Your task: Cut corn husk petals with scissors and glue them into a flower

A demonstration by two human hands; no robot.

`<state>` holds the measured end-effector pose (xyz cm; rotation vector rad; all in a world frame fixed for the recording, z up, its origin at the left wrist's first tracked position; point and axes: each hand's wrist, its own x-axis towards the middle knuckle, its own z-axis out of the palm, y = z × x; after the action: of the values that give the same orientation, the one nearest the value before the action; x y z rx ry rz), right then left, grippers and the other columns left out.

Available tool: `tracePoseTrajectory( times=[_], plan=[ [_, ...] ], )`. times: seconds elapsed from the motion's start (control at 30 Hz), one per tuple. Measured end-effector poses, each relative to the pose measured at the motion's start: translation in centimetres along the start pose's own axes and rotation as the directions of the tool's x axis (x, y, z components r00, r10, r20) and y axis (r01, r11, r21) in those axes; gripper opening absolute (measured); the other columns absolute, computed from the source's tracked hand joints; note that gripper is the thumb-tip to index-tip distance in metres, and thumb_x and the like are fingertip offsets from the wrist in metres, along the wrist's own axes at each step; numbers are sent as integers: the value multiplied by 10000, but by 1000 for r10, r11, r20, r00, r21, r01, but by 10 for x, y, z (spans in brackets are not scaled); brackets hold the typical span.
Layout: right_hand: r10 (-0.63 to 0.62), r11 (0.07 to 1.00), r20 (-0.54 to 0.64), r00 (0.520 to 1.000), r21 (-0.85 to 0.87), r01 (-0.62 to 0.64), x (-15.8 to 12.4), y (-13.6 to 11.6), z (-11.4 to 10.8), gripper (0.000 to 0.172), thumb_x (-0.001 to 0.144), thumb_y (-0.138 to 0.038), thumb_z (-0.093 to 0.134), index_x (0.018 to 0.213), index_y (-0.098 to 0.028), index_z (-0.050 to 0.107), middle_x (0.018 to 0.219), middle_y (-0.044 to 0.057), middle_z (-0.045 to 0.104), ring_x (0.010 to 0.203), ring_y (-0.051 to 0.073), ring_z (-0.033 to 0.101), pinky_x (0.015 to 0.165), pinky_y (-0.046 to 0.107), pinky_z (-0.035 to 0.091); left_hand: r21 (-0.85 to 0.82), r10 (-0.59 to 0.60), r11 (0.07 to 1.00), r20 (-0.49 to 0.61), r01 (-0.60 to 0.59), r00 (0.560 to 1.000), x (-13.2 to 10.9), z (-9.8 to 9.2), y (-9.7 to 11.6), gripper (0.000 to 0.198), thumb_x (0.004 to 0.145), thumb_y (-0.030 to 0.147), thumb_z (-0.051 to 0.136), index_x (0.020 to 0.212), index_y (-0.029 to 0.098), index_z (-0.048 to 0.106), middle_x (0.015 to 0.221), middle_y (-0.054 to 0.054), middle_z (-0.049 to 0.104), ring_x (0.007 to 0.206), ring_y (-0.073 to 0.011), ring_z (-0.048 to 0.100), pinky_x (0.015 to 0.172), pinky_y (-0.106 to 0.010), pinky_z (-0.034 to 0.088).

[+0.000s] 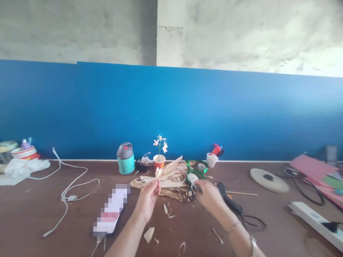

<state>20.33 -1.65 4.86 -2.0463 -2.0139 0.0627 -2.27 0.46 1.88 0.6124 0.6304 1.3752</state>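
My left hand (150,195) is closed in a pinch on a small pale husk piece (158,173), held upright in front of the paper cup. My right hand (210,194) reaches over the dark-handled scissors (190,193), its fingers bent at the handles; whether it grips them is hard to tell. Dried pale husks (171,178) lie in a pile between and behind the hands. Beside the pile are green ribbon (189,167) and a white roll (192,178). Right of my right hand lies a black glue gun (229,200).
A red cup (159,162) holds white flowers (160,142). Around are a teal flask (125,159), a phone (111,210), white cables (70,185), a white pen cup (211,160), a round disc (269,180) and a power strip (316,225). Husk scraps (149,235) lie in front.
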Motion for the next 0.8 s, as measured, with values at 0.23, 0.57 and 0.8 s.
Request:
tracePoseTrajectory(
  times=[0.23,0.57,0.8],
  plan=[
    [-246,960,68,967,157,233,-5,-82,46,173,672,-122,583,773,-179,710,822,91,708,837,242,636,714,284,431,47,93,995,-36,-91,995,8,-9,2,234,628,328,773,653,135,642,587,34,515,542,-67,434,534,-185,358],
    [-204,934,-4,979,298,196,0,-79,64,203,663,-36,513,709,-174,656,669,47,679,659,183,620,611,240,411,255,189,955,-126,-152,974,11,-15,-5,276,634,395,753,671,136,664,569,26,523,545,-86,430,547,-199,350],
    [-278,725,-428,860,494,480,19,-84,17,229,788,-84,450,826,-186,651,829,56,680,811,186,611,732,286,464,429,236,886,-87,-177,968,7,-14,-8,274,711,428,685,698,156,654,600,29,518,575,-102,434,572,-211,333]
  ],
)
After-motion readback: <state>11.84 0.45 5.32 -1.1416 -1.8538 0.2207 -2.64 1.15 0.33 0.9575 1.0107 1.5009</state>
